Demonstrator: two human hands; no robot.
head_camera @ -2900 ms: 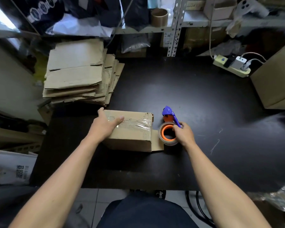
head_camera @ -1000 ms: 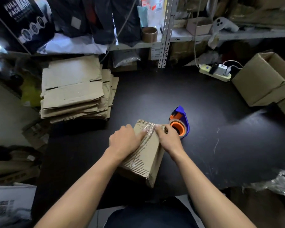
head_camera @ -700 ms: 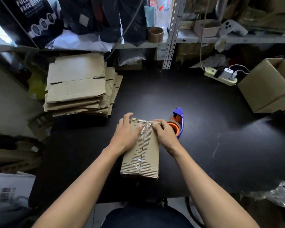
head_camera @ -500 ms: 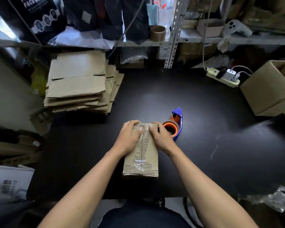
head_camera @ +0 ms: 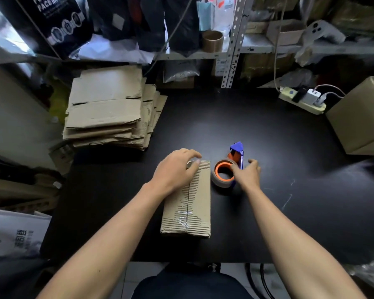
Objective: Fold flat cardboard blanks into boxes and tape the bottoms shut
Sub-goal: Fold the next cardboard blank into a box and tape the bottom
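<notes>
Presently the box (head_camera: 187, 200) lies on the counter (head_camera: 268, 147), long axis running away from the person. Left hand (head_camera: 176, 169) rests fingers-spread on its far end. Tape gun (head_camera: 227, 171) sits just right; right hand (head_camera: 247, 174) appears to be closing on it, grip uncertain.

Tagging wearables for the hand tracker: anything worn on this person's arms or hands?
Nothing visible. The left hand and right hand have no gloves, and no rings, watch or bands show from this angle. Both forearms are unsleeved up to the frame edge. Fingers show no tape or markings.
</notes>
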